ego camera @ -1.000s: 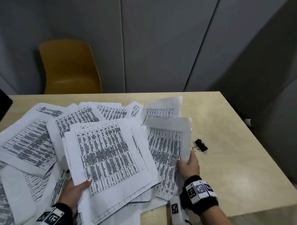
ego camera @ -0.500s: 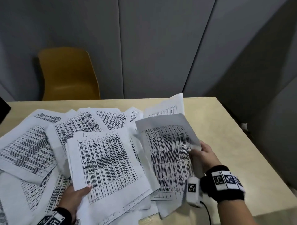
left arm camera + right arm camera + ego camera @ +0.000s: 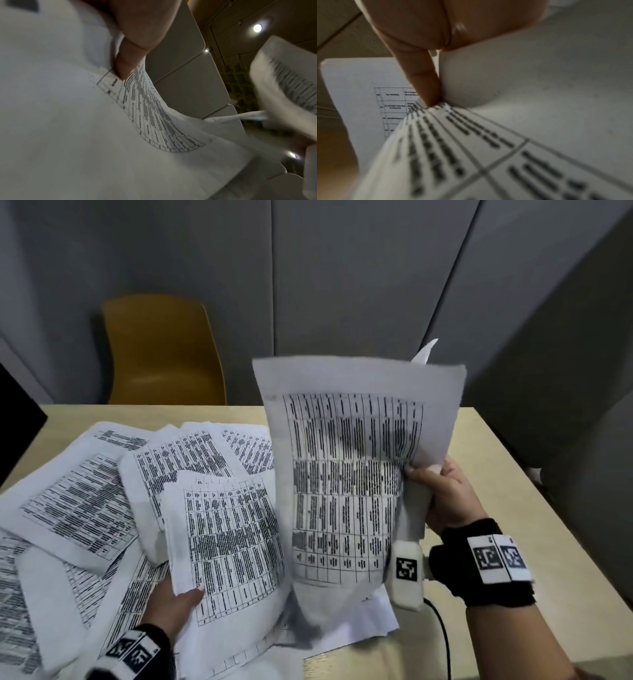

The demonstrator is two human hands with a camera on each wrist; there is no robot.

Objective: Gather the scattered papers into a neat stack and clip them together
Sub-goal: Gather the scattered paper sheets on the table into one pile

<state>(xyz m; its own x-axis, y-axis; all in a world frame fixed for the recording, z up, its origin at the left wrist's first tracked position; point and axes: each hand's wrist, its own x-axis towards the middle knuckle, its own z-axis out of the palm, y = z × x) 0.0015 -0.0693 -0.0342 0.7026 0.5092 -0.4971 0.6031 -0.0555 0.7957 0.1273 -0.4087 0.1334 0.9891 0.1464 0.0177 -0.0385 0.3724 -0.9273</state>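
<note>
Pinching a lifted sheet [image 3: 352, 467] in our right hand [image 3: 445, 498], left hand [image 3: 174, 604] gripping the near bundle [image 3: 222, 539]; mid-gather, next lay sheet onto bundle squarely.

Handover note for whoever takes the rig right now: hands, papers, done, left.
Right hand: pinches the raised sheets by their right edge, held upright above the table.
Left hand: thumb on top of a small bundle, gripped at its near edge, low over the pile.
Other loose papers lie fanned and overlapping across the left of the table.
Binder clip: not visible in any view now.
Done: two part-bundles picked up.
Left: merge both bundles, gather the loose papers, square the edges, find the clip and fasten it.
</note>
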